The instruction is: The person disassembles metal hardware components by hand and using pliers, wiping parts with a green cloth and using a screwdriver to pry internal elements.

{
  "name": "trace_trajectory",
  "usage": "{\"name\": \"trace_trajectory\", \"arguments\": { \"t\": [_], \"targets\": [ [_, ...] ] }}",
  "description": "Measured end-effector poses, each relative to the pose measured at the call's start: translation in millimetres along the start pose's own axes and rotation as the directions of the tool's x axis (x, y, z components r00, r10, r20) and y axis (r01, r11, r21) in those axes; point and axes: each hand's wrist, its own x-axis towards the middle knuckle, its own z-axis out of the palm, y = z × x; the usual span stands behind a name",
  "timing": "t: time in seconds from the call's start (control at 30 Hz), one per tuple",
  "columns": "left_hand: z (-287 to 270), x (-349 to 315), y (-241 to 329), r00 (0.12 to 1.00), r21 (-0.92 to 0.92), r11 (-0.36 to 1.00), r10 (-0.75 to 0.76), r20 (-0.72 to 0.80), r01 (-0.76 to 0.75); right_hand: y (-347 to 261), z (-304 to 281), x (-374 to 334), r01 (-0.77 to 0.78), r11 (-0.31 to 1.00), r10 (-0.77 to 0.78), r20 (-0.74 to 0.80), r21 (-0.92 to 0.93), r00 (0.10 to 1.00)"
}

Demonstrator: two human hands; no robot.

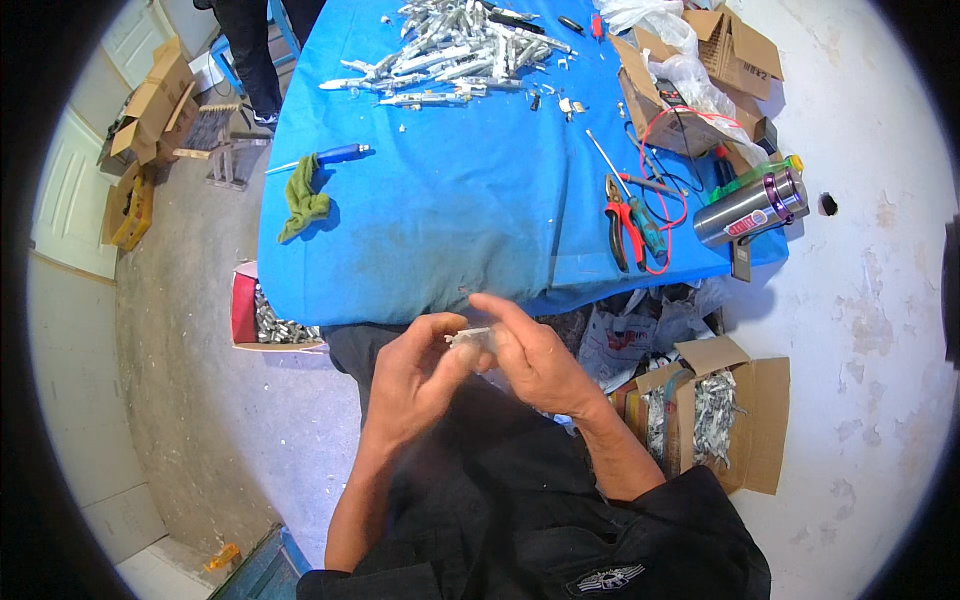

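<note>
A small whitish, strip-like part (468, 337) is held over my lap, just off the table's near edge. My left hand (412, 378) pinches its left end between thumb and fingers. At its other end, my right hand (540, 362) grips it with the thumb against bent fingers, the index finger reaching forward. My fingers cover much of the part, so its exact kind cannot be made out. Farther off on the blue cloth (440, 190) lies a heap of slim white and silver parts (455, 55), with small broken bits around its right side.
On the right of the table are red-handled pliers (622, 225), a screwdriver (645, 225), a red cable and a steel flask (750, 207). A green rag (303, 200) and blue-handled tool (343, 153) lie left. Filled cardboard boxes (765, 420) flank my legs. Someone's legs (248, 55) stand beyond.
</note>
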Motion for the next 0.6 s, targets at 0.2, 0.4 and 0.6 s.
{"name": "trace_trajectory", "arguments": {
  "t": [0.2, 0.4, 0.6],
  "targets": [
    [6.9, 0.3, -15.7, 0.987, 0.008, 1.000, -0.017, -0.161, 0.019, 0.4, 2.5, -1.9, 0.022, 1.000, -0.022, -0.012, -0.002, 1.000],
    [3.1, 0.7, -12.6, 0.978, -0.194, 0.969, -0.175, -0.114, 0.150, -2.8, 3.4, -6.2, -0.002, 0.999, 0.001, 0.024, 0.042, 1.000],
    [1.6, 3.2, -22.4, 0.933, -0.555, 0.767, -0.357, 0.048, 0.322, -3.3, 5.7, -5.3, -0.019, 0.955, -0.004, 0.076, 0.297, 0.997]
  ]
}}
